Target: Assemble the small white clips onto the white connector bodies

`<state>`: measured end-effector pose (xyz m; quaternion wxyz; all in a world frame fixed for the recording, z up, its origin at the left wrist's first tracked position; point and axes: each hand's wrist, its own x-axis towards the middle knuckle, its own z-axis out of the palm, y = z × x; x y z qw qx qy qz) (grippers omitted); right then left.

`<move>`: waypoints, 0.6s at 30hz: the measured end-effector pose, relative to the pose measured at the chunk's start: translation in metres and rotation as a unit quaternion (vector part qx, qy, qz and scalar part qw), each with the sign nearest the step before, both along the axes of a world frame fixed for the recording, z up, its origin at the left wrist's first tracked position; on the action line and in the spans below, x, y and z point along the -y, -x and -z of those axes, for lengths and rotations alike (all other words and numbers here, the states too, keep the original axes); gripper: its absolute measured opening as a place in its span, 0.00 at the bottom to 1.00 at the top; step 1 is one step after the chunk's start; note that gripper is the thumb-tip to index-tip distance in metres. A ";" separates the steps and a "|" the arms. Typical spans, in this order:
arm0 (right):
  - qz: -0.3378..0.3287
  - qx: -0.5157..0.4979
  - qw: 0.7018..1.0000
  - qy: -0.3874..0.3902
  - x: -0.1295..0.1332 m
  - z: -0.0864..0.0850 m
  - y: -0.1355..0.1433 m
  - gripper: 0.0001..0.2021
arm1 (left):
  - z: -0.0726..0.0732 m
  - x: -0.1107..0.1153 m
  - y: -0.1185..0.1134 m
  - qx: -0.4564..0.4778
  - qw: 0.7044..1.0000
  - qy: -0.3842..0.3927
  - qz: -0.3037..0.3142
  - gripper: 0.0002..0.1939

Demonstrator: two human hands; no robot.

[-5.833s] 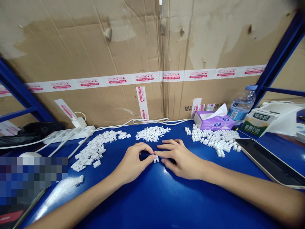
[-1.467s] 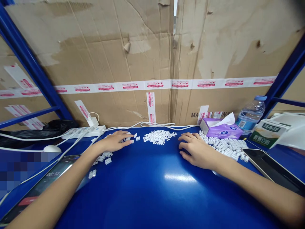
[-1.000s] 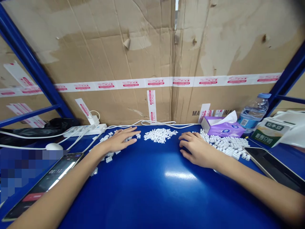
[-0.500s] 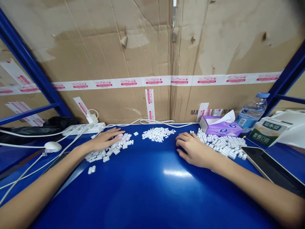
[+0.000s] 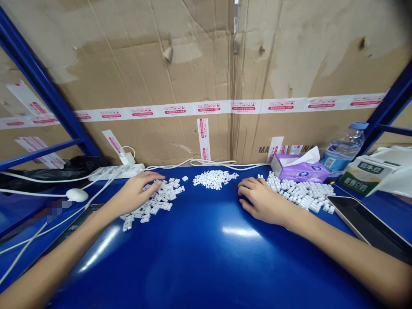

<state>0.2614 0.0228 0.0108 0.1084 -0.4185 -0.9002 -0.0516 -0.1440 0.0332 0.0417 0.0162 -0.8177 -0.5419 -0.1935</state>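
Observation:
My left hand point(image 5: 137, 192) lies over the left edge of a spread pile of small white plastic pieces point(image 5: 164, 195), fingers stretched out and palm down. Part of that pile is hidden beneath the hand. My right hand point(image 5: 259, 199) rests on the blue table point(image 5: 199, 253), fingers loosely bent and apart, with nothing visible in them. Just beyond and to its right lies a second pile of white block-like pieces point(image 5: 305, 195). Between the hands, farther back, is a heap of much smaller white parts point(image 5: 214, 179).
A purple tissue box point(image 5: 299, 169), a water bottle point(image 5: 344, 148), a green-and-white carton point(image 5: 363, 174) and a phone point(image 5: 370, 223) stand or lie at the right. At the left are a power strip point(image 5: 128, 171) and white cables point(image 5: 48, 194). Cardboard point(image 5: 174, 81) walls the back.
My left hand has shifted slightly back toward me, and the left pile's pieces have moved and spread, with the loose front pair now nearer the rest. My right hand has stayed put.

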 end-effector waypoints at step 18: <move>-0.004 0.007 1.000 -0.011 -0.002 0.004 -0.001 0.07 | 0.009 0.052 -0.078 -0.146 0.989 0.038 0.005 0.16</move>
